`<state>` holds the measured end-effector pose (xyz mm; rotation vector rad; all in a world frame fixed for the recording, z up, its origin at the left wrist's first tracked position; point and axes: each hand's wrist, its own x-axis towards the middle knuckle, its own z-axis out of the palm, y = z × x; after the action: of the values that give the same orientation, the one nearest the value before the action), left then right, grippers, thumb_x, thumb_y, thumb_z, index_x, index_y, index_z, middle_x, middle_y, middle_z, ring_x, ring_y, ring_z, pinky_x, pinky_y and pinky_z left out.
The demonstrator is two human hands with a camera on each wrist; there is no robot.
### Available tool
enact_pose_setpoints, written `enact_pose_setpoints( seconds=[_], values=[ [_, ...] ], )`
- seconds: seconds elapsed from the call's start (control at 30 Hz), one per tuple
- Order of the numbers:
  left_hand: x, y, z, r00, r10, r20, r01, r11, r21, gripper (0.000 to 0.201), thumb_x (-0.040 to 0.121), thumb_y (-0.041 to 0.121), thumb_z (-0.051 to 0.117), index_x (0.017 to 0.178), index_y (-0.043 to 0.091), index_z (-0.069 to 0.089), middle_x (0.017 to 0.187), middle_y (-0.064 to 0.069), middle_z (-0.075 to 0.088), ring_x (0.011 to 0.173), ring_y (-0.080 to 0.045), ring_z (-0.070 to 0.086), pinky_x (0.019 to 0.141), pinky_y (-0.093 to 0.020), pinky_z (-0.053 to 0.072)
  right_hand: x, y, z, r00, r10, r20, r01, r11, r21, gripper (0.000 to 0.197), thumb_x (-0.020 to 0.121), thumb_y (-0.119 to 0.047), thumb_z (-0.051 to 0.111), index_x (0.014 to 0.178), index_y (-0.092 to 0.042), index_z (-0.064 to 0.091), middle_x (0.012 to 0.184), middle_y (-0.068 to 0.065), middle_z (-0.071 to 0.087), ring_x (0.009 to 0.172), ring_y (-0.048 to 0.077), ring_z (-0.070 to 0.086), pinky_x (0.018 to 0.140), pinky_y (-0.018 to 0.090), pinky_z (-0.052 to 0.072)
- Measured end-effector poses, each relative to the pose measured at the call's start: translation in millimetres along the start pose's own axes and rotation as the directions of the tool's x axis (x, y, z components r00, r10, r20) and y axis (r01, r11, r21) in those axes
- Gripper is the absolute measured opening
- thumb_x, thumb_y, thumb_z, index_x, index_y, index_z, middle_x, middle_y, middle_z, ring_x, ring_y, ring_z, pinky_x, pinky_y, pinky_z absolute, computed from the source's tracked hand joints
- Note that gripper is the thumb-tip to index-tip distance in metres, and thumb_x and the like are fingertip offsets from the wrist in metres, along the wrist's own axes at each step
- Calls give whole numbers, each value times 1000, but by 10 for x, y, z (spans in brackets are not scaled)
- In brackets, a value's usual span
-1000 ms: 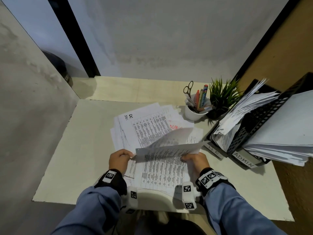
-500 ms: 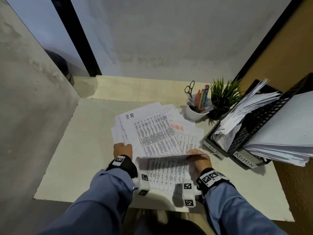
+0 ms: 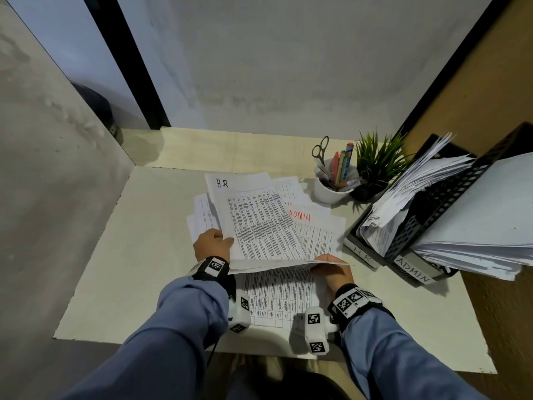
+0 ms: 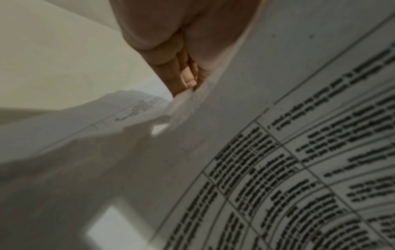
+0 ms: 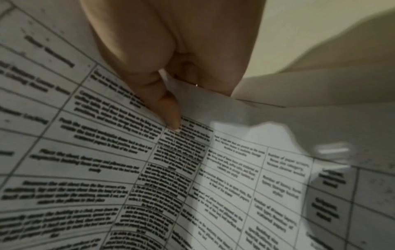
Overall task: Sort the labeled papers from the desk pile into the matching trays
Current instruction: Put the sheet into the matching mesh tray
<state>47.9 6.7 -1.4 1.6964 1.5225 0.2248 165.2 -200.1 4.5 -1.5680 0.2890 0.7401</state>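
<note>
A loose pile of printed papers (image 3: pixel 317 238) lies mid-desk, topped by a sheet marked HR (image 3: pixel 259 223) with a red-lettered ADMIN sheet (image 3: pixel 300 217) beside it. My left hand (image 3: pixel 215 243) grips the HR sheet's lower left edge, fingers curled on paper (image 4: pixel 188 81). My right hand (image 3: pixel 328 264) pinches the right edge of a printed table sheet (image 3: pixel 277 298) at the desk's front, its far half lifted and seen edge-on; thumb and finger pinch it (image 5: pixel 177 101). Two black mesh trays at the right carry labels HR (image 3: pixel 362 254) and ADMIN (image 3: pixel 412 272), both stuffed with papers.
A white cup (image 3: pixel 331 192) with scissors and pens and a small green plant (image 3: pixel 377 166) stand behind the pile, left of the trays. A grey panel walls the left side, a brown board the right. The desk mat (image 3: pixel 129 255) shows bare left of the pile.
My left hand let go of the lifted sheet and moved up and left to the HR sheet's edge. The lifted sheet's far half has sunk flatter, uncovering the ADMIN sheet.
</note>
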Motion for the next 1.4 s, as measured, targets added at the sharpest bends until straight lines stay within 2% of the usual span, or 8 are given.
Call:
enact_pose_setpoints(
  seconds=[0.33, 0.57, 0.67, 0.73, 0.87, 1.07, 1.17, 1.4],
  values=[
    [-103, -132, -186, 969, 238, -67, -245, 960, -132, 31, 85, -4, 47, 76, 10, 72, 82, -2, 69, 66, -16, 55, 58, -20, 39, 119, -30, -99, 993, 120, 0, -117, 967, -225, 25, 74, 11, 65, 74, -13, 61, 74, 0, 57, 68, 11, 52, 59, 18, 42],
    [-208, -250, -189, 986, 22, 164, 34, 943, -331, 42, 73, -15, 45, 48, 16, 57, 55, -2, 54, 58, -19, 46, 49, -19, 39, 79, -13, -83, 997, 82, 4, -82, 997, -4, 14, 58, 14, 60, 63, 2, 63, 74, 13, 61, 78, 32, 57, 70, 38, 50],
    [-296, -276, -125, 963, 22, 269, 95, 905, -414, 29, 69, 9, 53, 43, 23, 52, 53, 7, 52, 63, -20, 41, 60, -24, 35, 1, -74, -24, 997, 51, 52, -54, 996, 66, 48, 49, 6, 67, 96, -5, 71, 101, 11, 65, 98, 33, 57, 89, 42, 47],
    [-348, -337, -80, 931, 64, 360, 127, 866, -483, 29, 83, 47, 54, 86, 23, 71, 97, 4, 68, 94, -20, 58, 89, -31, 41, -52, -159, 35, 996, 44, 72, -54, 988, 142, 71, 68, 18, 58, 135, -1, 43, 120, 7, 50, 105, 26, 48, 97, 37, 40],
    [-546, -63, -176, 891, 232, 390, 29, 829, -559, 91, 55, 94, 42, 125, 38, 53, 126, 17, 58, 119, -3, 52, 103, -31, 39, -160, -425, 127, 984, -59, 167, 40, 993, 114, 31, 77, 24, 49, 91, -1, 61, 90, 7, 68, 92, 32, 58, 80, 34, 50],
    [-874, 702, -485, 902, 432, 4, -322, 679, -660, 14, 83, 17, 70, 93, 25, 66, 87, 6, 71, 77, 0, 68, 66, -19, 54, -477, -949, 227, 874, -456, 168, 458, 889, 28, 16, 81, 1, 65, 81, -15, 65, 75, -11, 69, 73, 3, 65, 71, 23, 51],
    [-895, 784, -571, 884, 453, -119, -415, 639, -648, 13, 83, 12, 70, 86, 25, 66, 81, 10, 70, 74, 1, 68, 64, -13, 51, -665, -1048, 229, 794, -602, 82, 596, 798, 84, 22, 81, 6, 64, 85, -16, 61, 81, -7, 68, 75, -1, 65, 70, 15, 52],
    [-939, 205, -172, 937, 231, 264, -106, 903, -416, 7, 86, 14, 65, 91, 11, 62, 86, -7, 66, 81, -24, 65, 56, -15, 48, -594, -436, 170, 952, -263, 160, 291, 938, -188, 22, 86, 2, 59, 76, -16, 56, 77, 3, 62, 74, 14, 60, 86, 39, 53]
  ],
)
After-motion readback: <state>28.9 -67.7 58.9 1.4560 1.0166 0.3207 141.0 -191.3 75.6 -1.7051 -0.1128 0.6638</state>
